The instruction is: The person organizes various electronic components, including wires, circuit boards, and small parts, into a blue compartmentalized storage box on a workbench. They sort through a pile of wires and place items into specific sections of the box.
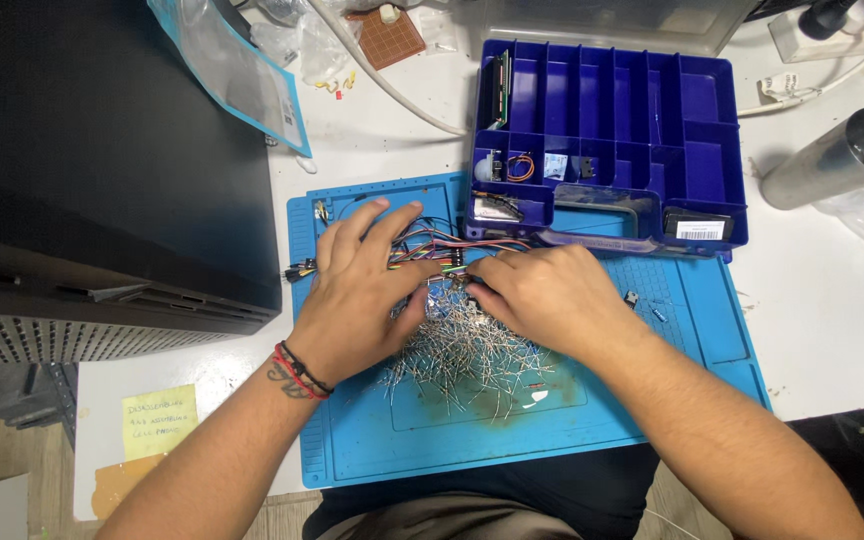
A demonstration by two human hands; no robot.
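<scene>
Two hands: left hand (357, 290), right hand (542, 295). One blue work mat (712, 330). One blue compartment box (652, 110). One heap of thin metal leads (472, 360), too many to count. One bundle of coloured jumper wires (432, 245). One metal cylinder (837, 155). One yellow sticky note (159, 420). One brown perforated board (387, 38). One black case (102, 170). One white tabletop (832, 330).

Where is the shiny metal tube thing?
The shiny metal cylinder lies on its side at the head view's far right, on the white table, just right of the blue plastic compartment box.
</scene>
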